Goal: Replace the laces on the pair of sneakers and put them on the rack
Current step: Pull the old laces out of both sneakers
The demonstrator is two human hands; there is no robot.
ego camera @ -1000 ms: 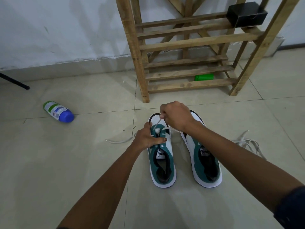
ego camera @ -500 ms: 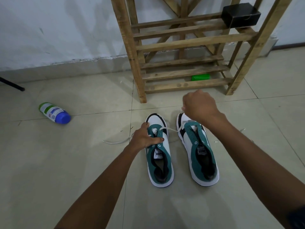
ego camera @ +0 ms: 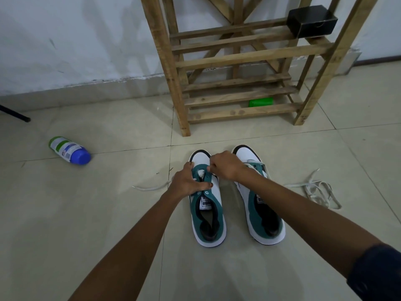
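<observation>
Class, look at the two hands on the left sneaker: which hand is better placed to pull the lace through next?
Right hand: it pinches the lace at the left sneaker's eyelets, while the left hand grips the shoe.

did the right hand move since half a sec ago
Yes. The right hand has come back toward the person and to the left: earlier it was over the right sneaker's toe nearer the rack; now it is at the left sneaker's eyelets.

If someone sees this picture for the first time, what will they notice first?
Two hands meet over the left sneaker at the centre of the floor: the left hand holds it, the right hand pinches at its eyelets. The right sneaker stands beside it, and the wooden rack rises just behind.
</observation>
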